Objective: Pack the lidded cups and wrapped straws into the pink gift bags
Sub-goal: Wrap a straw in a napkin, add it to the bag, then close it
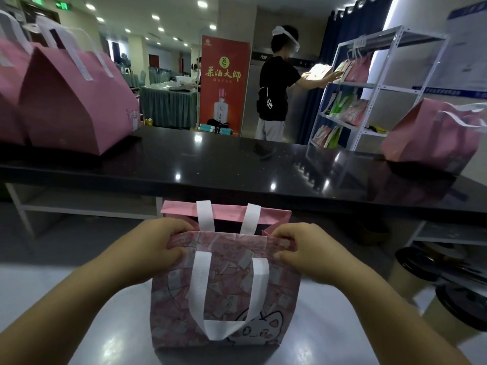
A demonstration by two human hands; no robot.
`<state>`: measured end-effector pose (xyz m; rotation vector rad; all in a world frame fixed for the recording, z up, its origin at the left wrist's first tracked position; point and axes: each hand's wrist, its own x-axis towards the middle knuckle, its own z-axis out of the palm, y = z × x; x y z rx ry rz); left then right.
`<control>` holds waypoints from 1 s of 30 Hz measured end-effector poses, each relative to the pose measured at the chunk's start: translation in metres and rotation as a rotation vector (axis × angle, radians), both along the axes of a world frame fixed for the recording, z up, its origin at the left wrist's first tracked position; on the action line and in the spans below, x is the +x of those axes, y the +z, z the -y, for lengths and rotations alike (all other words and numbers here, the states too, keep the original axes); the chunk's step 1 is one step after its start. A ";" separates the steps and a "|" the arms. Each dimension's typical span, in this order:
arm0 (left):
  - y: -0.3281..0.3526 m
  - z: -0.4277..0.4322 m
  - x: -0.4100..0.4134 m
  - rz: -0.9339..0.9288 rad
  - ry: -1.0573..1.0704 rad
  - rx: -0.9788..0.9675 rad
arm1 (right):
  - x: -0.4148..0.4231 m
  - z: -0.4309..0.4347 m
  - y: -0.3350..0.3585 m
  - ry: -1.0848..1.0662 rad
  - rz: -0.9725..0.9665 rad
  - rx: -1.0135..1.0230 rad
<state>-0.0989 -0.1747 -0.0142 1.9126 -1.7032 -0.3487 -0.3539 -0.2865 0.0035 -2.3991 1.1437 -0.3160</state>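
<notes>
On the pale tabletop [126,338] right in front of you stands the pink gift bag [226,299], upright, with its near white handle [200,291] hanging down over the printed front. Your left hand [155,246] and right hand [305,248] each pinch the bag's near top edge, one at either corner. The fingers [181,226] curl over the rim with their tips out of sight, and the thumbs press the outer face. That near wall hides whatever is inside the bag.

Off to your right, apart from the bag, are two lidded cups [416,262] with black lids. Both are blurred, and the nearer one is cut off by the frame.

Beyond them, a higher black tabletop [237,164] carries closed pink bags [73,101] at the far left, partly cropped, and another, hard to make out, at the far right.

Farther back, a person in a black top [276,83] reaches into a white shelf [382,85] near a red banner [224,83].
</notes>
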 end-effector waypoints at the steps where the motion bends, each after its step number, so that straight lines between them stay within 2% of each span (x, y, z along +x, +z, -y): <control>1: 0.001 0.000 -0.001 0.023 0.001 -0.014 | -0.002 0.000 0.000 -0.004 -0.006 -0.018; 8: 0.026 0.004 -0.005 0.123 0.024 -0.312 | -0.013 0.005 0.005 -0.054 0.129 -0.062; 11: 0.048 0.015 -0.019 0.190 -0.055 -0.417 | -0.013 0.007 0.007 -0.091 0.204 -0.051; 13: 0.060 0.027 -0.031 0.308 -0.154 -0.439 | -0.012 0.011 0.007 -0.149 0.206 -0.092; 17: 0.068 0.064 -0.059 0.553 -0.352 -0.328 | -0.007 0.020 0.010 -0.192 0.162 -0.117; 22: 0.056 0.109 -0.082 0.772 -0.414 -0.172 | -0.004 0.031 0.015 -0.194 0.138 -0.111; 26: 0.052 0.127 -0.087 0.835 -0.394 -0.127 | -0.003 0.032 0.015 -0.177 0.130 -0.100; 30: 0.054 0.134 -0.082 0.758 -0.380 -0.158 | -0.008 0.030 0.012 -0.176 0.131 -0.116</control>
